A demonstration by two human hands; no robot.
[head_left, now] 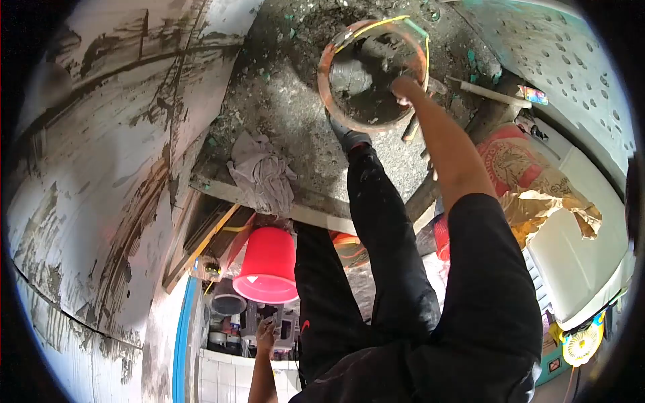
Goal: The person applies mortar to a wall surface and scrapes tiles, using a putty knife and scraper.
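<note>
The right hand [405, 87] is seen at the right edge of the round orange-rimmed plastic bowl [322, 80] of wet grey cement, so it is much the nearer hand. The bowl is set on the rough grey slab [289, 101] just past the black shoe [351, 140], and it cannot be told if the fingers are closed on anything. The left hand [267, 330] is held low and far back by the red plastic bucket [269, 265], its grip cannot be told either, and the red print on the brown paper sack [514, 168] cannot be read.

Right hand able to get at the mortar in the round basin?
Probably yes: the right hand is already inside the rim of the basin, at the grey mortar, with nothing between them.
</note>
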